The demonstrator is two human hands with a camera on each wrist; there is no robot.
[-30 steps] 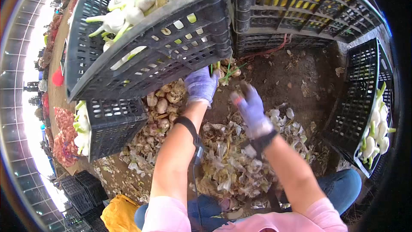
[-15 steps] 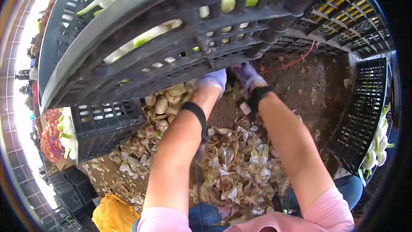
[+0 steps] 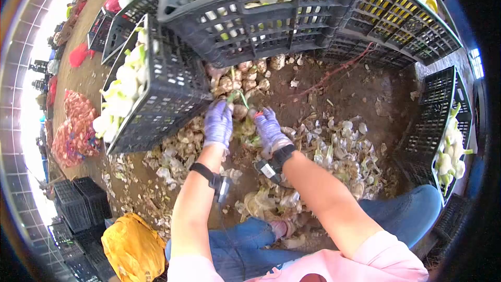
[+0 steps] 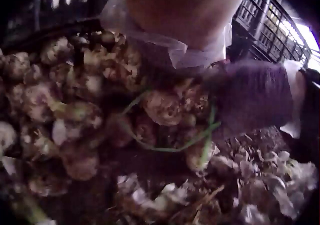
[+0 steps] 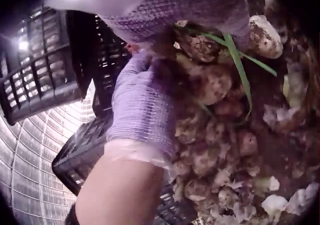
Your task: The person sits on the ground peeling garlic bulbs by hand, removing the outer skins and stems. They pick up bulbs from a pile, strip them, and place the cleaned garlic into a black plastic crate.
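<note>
My left hand (image 3: 218,124), in a purple knit glove, reaches down to unpeeled garlic bulbs (image 3: 250,75) on the dirt floor. Close to its right, my gloved right hand (image 3: 270,129) points forward, with a small red piece (image 3: 258,115) showing at its fingertips. A garlic bulb (image 3: 240,111) with brown skin lies between the hands. Long green leaves (image 5: 237,60) run across the bulbs beside the right hand (image 5: 175,15) in the right wrist view. The left wrist view shows bulbs (image 4: 162,107) under the hands. Both hands' fingertips are partly hidden, so I cannot tell what they grip.
Black crates with cleaned garlic stand ahead (image 3: 261,18), at the left (image 3: 175,78) and at the right (image 3: 436,115). Yellow items fill another crate (image 3: 396,26). Peeled skins (image 3: 339,151) litter the floor near my legs. A yellow bag (image 3: 133,248) lies at lower left.
The head view has drawn back from the front crate, bringing both hands out from behind its rim. Now the hands are close together over the garlic bulbs; the right hand has moved left beside the left.
</note>
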